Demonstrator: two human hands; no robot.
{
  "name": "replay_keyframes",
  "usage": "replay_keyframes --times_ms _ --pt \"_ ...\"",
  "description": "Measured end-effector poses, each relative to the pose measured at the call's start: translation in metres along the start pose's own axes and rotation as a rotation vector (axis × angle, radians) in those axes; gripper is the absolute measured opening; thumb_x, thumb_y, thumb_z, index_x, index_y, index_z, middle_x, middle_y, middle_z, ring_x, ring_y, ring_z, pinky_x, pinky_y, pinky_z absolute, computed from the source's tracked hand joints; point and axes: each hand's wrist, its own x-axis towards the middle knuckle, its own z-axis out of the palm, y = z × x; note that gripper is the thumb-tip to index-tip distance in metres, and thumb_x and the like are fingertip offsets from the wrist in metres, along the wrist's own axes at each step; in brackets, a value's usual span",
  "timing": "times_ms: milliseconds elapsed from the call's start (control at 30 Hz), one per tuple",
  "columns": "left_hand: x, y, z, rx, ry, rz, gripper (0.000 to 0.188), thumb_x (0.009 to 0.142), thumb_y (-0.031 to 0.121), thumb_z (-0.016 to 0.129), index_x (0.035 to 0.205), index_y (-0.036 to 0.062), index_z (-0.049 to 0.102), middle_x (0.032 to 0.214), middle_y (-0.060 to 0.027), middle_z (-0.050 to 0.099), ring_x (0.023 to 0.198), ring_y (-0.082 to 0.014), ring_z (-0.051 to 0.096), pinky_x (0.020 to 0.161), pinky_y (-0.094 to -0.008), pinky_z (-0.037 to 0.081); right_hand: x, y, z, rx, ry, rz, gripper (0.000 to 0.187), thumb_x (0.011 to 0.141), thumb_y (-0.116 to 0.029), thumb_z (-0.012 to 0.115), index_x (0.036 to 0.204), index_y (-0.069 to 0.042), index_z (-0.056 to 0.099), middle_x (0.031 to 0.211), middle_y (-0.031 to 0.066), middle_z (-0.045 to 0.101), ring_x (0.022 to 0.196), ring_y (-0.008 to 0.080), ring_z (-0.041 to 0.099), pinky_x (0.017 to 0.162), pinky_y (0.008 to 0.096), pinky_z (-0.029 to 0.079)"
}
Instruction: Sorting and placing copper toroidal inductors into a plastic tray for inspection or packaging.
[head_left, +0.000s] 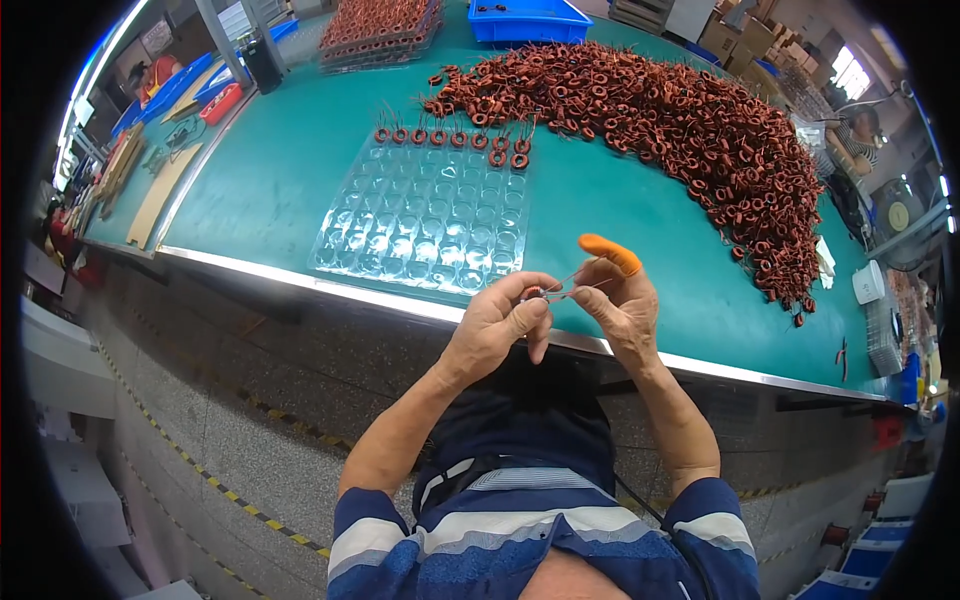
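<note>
In our left hand (497, 318) we pinch a coil (533, 294) between thumb and fingers, just above the bench's front edge. With our right hand (625, 310) we pinch its leads (561, 294) close beside it; an orange cot (610, 253) covers one fingertip there. Just beyond our left hand, near the front edge of the bench (270, 190), lies a clear tray (415, 215). Its far row holds coils, leads up, with two more in the next row at the tray's right edge; the pockets nearer us are bare. A big pile (650, 110) of coils sweeps from the bench's back edge round toward its right end. By the back edge we see a blue bin (530, 25) and, left of it, stacked trays (380, 35) of coils. Pliers (842, 360) lie near the front right corner.
</note>
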Motion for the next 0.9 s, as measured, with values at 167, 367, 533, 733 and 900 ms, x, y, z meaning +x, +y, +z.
replay_keyframes --times_ms 167,367,533,733,900 --pt "0.000 -0.005 -0.003 0.023 0.002 -0.048 0.045 0.102 0.037 0.042 0.115 -0.0043 0.053 0.069 -0.0045 0.050 0.054 -0.0124 0.051 0.052 -0.0236 0.044 -0.001 -0.007 0.000 0.114 0.026 0.151 0.041 0.083 -0.015 0.075 0.117 -0.002 0.056 0.082 0.0032 0.060 0.067 0.0087 0.058 0.062 0.0217 0.048" --pt "0.002 -0.003 0.000 0.101 0.017 -0.059 0.047 0.103 0.041 0.037 0.106 -0.0023 0.056 0.062 -0.0014 0.046 0.048 -0.0089 0.045 0.044 -0.0227 0.038 0.002 -0.014 0.002 0.252 0.004 0.176 0.039 0.087 -0.016 0.072 0.119 0.000 0.057 0.074 0.0025 0.059 0.058 0.0075 0.055 0.051 0.0195 0.045" --pt "0.005 0.001 0.006 0.042 0.151 -0.104 0.043 0.103 0.039 0.037 0.102 -0.0003 0.054 0.058 0.0004 0.039 0.042 -0.0072 0.037 0.038 -0.0214 0.032 -0.004 -0.016 -0.008 0.186 -0.195 0.199 0.030 0.094 -0.020 0.061 0.116 0.001 0.061 0.077 0.0057 0.061 0.059 0.0096 0.058 0.051 0.0203 0.048" --pt "0.004 -0.005 0.008 -0.022 0.257 -0.047 0.038 0.103 0.036 0.039 0.101 0.0005 0.053 0.056 -0.0006 0.040 0.041 -0.0081 0.038 0.038 -0.0216 0.032 -0.018 -0.025 -0.006 0.349 -0.123 0.253 0.032 0.098 -0.017 0.054 0.122 0.004 0.056 0.093 0.0120 0.064 0.071 0.0141 0.065 0.057 0.0205 0.051" --pt "0.003 -0.007 0.007 -0.052 0.235 -0.052 0.033 0.103 0.032 0.042 0.104 0.0008 0.051 0.060 -0.0023 0.045 0.043 -0.0097 0.043 0.040 -0.0220 0.034 -0.026 -0.035 -0.005 0.095 -0.112 0.322 0.035 0.092 -0.013 0.063 0.124 0.000 0.056 0.090 0.0089 0.065 0.070 0.0114 0.065 0.055 0.0188 0.049"
